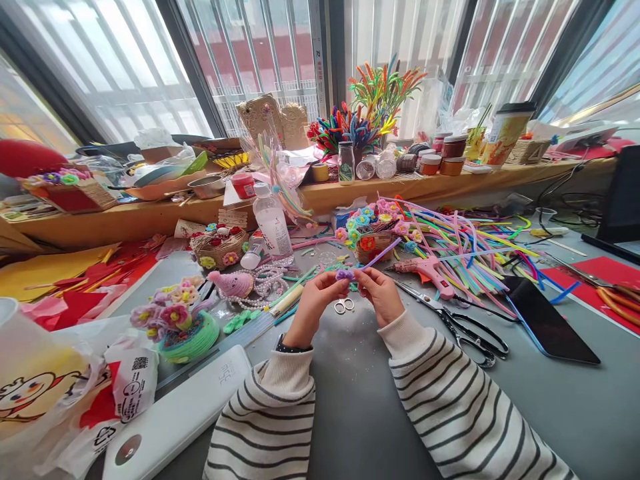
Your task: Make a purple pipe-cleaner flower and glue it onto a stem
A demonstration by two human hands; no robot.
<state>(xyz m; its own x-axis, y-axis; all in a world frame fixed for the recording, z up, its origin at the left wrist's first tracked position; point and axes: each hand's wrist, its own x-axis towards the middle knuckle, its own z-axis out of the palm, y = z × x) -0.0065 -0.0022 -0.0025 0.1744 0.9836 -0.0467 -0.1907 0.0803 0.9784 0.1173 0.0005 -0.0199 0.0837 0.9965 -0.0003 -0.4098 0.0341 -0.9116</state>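
Pinching a purple fuzzy craft stem (345, 274) in narrow grips, the left hand (316, 300) and the right hand (382, 293) meet close together above the grey desk (345, 413), near the middle of the view. The stem is bunched into a small purple clump at the left hand's fingertips; a straight purple length slants up and away from the right hand's fingertips. Its exact form is partly covered by the fingers, so the shaping cannot be told. Both wrists show pale cuffs below black-and-white striped sleeves (453, 390); a dark band (293, 346) circles the left wrist. Just below the clump lie small scissors with pale finger loops (344, 306). To the right of the right hand: large metal scissors with black handles (480, 337), a pink hot-glue gun (435, 273), and a smartphone with a dark screen (547, 320). Beyond the hands stands a flower-filled woven basket (361, 255), with a loose heap of multicoloured fuzzy stems (465, 237) to its right. To the left of the left hand: strands of white beads (273, 287), a pink cone-shaped figure (235, 283), and a mint-green pot (193, 343) bearing fuzzy flowers (170, 308).
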